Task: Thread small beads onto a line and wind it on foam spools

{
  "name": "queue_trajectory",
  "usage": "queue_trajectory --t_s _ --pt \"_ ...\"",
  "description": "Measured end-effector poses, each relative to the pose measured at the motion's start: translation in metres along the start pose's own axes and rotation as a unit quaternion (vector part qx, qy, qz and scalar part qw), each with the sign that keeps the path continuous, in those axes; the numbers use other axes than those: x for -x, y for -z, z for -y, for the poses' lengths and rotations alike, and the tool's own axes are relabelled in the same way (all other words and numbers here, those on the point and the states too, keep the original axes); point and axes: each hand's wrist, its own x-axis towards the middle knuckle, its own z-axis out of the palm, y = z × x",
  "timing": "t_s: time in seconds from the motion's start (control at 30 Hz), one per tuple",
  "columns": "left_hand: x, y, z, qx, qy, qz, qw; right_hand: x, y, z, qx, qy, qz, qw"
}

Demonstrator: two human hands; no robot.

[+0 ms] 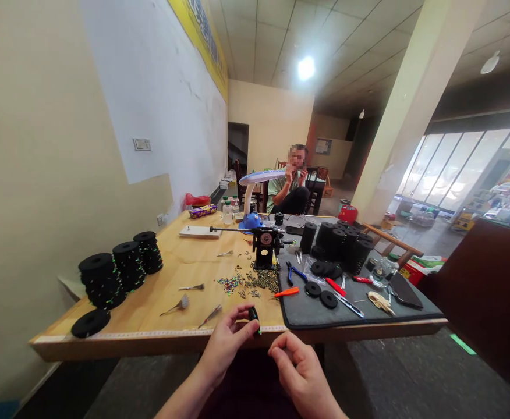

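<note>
Gripping a black disc (254,316) between thumb and fingers, your left hand (230,338) held it on edge by the front of the table (150,311). Your right hand (297,368) was curled near it, thumb close to the fingers; whether it pinched anything thin, I could not tell. Beyond your hands lay colored beads (231,283) and an orange-handled tool (287,292), and two black rings (323,301) rested flat on the gray mat (301,313) to the right.

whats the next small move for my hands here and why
Probably bring the right hand up to the black disc: the left hand already holds it edge-on, while the right is curled, apart from it, with no clearly visible object in its grip.
</note>
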Motion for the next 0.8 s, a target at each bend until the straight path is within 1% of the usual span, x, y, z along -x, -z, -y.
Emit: queue_trajectory --t_s 0.1,0.17,0.3,0.43,0.53,0.6,0.67,0.8 --pt "0.0 -0.001 0.001 -0.008 0.021 0.001 1.0 -0.001 0.003 -0.004 0.025 0.011 0.004 1.0" --pt "0.0 -0.001 0.001 -0.019 0.037 0.017 0.999 -0.003 0.006 -0.006 0.033 0.022 -0.003 0.999" --pt "0.001 -0.001 0.004 -0.031 0.07 0.073 0.994 -0.013 0.016 -0.004 0.08 0.056 -0.018 0.995" --pt "0.003 0.0 0.009 -0.003 0.128 0.136 0.982 -0.024 0.026 -0.001 0.152 0.091 -0.027 0.984" --pt "0.004 0.0 0.011 0.019 0.168 0.166 0.972 -0.03 0.03 -0.005 0.171 0.102 -0.028 0.979" --pt "0.006 0.0 0.01 0.036 0.187 0.186 0.964 -0.033 0.032 -0.011 0.169 0.106 -0.03 0.979" --pt "0.009 -0.001 0.007 0.066 0.204 0.216 0.953 -0.035 0.031 -0.019 0.143 0.101 -0.023 0.984" --pt "0.018 -0.003 -0.003 0.151 0.204 0.275 0.927 -0.034 0.026 -0.037 0.013 0.035 0.007 0.999"
